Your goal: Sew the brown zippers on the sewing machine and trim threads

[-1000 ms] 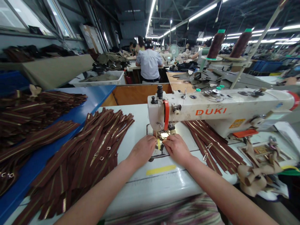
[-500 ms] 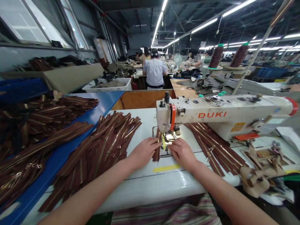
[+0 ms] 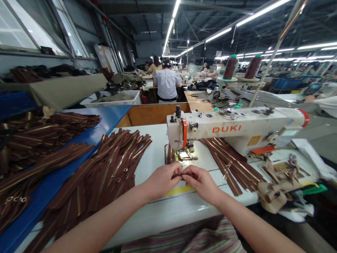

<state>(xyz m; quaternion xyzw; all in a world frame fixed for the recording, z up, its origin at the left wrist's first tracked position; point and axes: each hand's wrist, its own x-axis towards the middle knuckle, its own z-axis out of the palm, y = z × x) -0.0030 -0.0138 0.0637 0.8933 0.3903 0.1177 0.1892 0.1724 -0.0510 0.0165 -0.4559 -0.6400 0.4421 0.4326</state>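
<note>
In front of the sewing machine (image 3: 205, 128), both of my hands are closed in a pinch on the end of a brown zipper (image 3: 182, 174). My left hand (image 3: 162, 179) grips it from the left, my right hand (image 3: 201, 182) from the right, fingertips almost touching. A brown strip (image 3: 170, 154) runs up beside the presser foot (image 3: 185, 154), left of it; my left fingers hide whether it joins the held end. Left of my hands lies a pile of brown zippers (image 3: 105, 172) with gold teeth. More brown zippers (image 3: 223, 161) lie under the machine arm.
A blue table (image 3: 110, 112) on the left bears more zipper bundles. Two thread cones (image 3: 230, 68) stand behind the machine. Tan straps (image 3: 273, 200) and a small parts tray (image 3: 286, 172) lie at the right. Ahead, a person (image 3: 166, 84) sits facing away.
My hands have come closer together and nearer to me, away from the presser foot, lifting the zipper end between them. The whole view has shifted, so the machine appears further left.
</note>
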